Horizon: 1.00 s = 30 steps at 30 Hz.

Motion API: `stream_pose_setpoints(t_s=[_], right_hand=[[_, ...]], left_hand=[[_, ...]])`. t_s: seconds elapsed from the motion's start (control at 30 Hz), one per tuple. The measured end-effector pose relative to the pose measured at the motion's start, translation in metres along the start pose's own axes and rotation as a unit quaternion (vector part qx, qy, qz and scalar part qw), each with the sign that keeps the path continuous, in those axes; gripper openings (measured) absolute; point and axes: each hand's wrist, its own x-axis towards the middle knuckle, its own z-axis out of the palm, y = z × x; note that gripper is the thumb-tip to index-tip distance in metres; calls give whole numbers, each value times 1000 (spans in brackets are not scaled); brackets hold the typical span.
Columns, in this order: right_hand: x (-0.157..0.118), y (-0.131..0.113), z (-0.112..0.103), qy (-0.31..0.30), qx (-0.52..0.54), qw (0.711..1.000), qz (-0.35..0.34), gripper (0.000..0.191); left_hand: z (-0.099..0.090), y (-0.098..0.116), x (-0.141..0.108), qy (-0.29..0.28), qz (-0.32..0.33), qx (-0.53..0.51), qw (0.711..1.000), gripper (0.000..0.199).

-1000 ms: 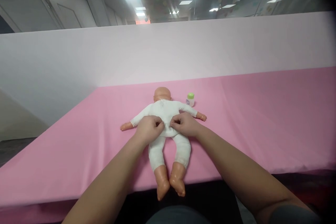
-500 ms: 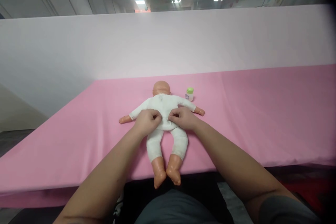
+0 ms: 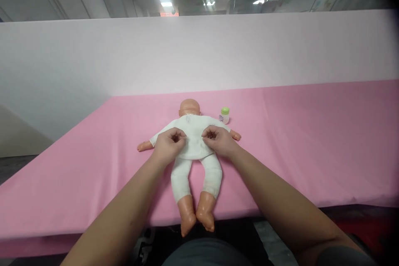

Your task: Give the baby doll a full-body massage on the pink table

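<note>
A baby doll (image 3: 193, 126) in a white cloth suit lies face down, its bald head away from me and its feet over the near table edge. On the left side of its back rests my left hand (image 3: 171, 143), thumb and fingertips pinched together at the cloth. My right hand (image 3: 219, 139) is pinched in the same way on the right side of the back. Whether either pinch has cloth in it is too small to tell. A gap of white cloth shows between the two hands.
Pink cloth (image 3: 280, 141) covers the table. A small clear jar (image 3: 224, 116) with a green lid stands right of the doll's head. Behind the table rises a white panel (image 3: 199, 54) with glass above it.
My hands have moved apart, the left one to the left and the right one slightly outward, baring more of the doll's back. The view has shifted slightly.
</note>
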Motion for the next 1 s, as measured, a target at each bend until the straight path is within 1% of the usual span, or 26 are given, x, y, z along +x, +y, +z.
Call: stream_pose_setpoints(t_s=[0.13, 0.23, 0.5, 0.57, 0.67, 0.77, 0.87, 0.93, 1.0], right_hand=[[0, 2, -3, 22, -19, 1000, 0, 10], [0, 5, -4, 31, -40, 999, 6, 12], [3, 12, -4, 74, -29, 997, 0, 20], [3, 10, -5, 80, -36, 996, -4, 17], [2, 5, -6, 74, -55, 996, -10, 13], [3, 3, -6, 72, -64, 995, -7, 16], [5, 8, -4, 73, -57, 995, -23, 13], [8, 12, -2, 72, -50, 995, -40, 10], [9, 16, 0, 72, -55, 995, -41, 13]], left_hand=[[-2, -5, 4, 33, -30, -18, 999, 17], [-2, -7, 5, 32, -34, -17, 999, 15], [2, -9, 3, 74, 10, 10, 997, 9], [3, -12, 4, 77, 18, 15, 997, 8], [5, -16, 5, 78, 20, 24, 996, 8], [5, -14, 3, 71, 33, 47, 996, 9], [4, -6, -1, 55, 76, 86, 992, 10], [1, 0, -3, 24, 109, 111, 988, 10], [-5, 3, -5, -12, 144, 149, 978, 10]])
